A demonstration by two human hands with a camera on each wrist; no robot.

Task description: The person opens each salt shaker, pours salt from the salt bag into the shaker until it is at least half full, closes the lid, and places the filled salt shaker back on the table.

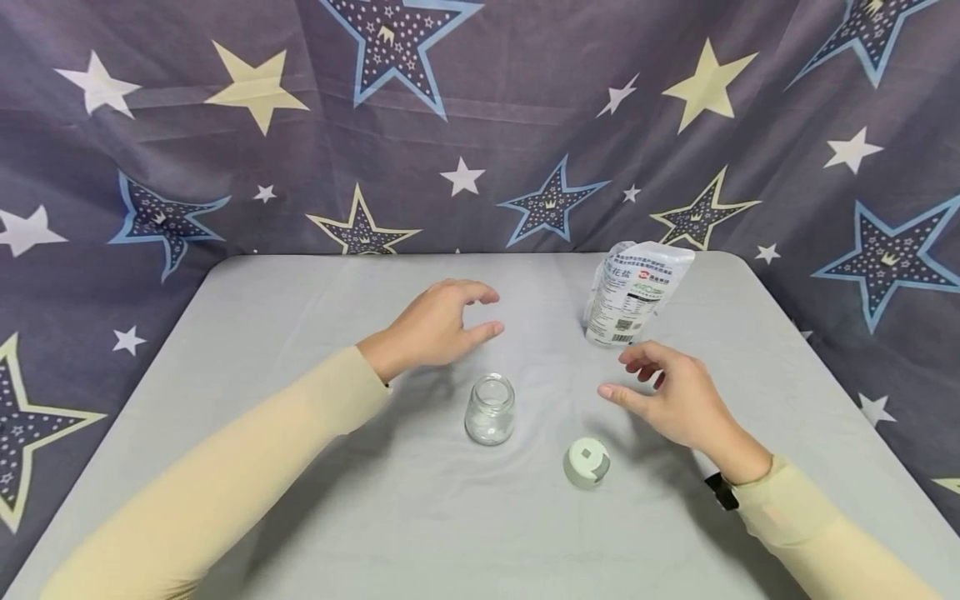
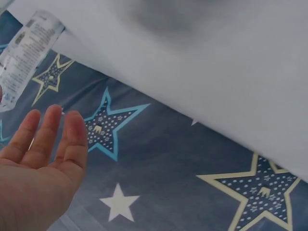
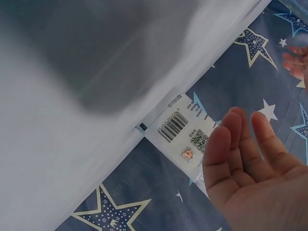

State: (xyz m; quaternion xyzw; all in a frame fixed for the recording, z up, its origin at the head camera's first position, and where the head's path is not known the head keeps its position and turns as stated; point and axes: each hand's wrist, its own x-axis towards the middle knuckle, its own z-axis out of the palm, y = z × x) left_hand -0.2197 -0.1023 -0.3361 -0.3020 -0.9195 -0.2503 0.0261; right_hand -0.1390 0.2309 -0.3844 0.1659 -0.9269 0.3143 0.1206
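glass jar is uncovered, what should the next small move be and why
Probably move the right hand forward to the pouch: that hand is empty, the pouch stands just beyond it, and the glass jar stands open.

In the head view, an uncapped glass jar (image 1: 490,412) stands lower centre, pale-green cap (image 1: 581,475) lower centre-right, printed white pouch (image 1: 630,296) upright right of centre.

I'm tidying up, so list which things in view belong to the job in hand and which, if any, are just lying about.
Likely the job's, being nearest the two empty hands:
- open glass jar
- pale green cap
- printed pouch, by the right hand

Surroundings only; I see no stray items:
- grey table
- star-patterned backdrop
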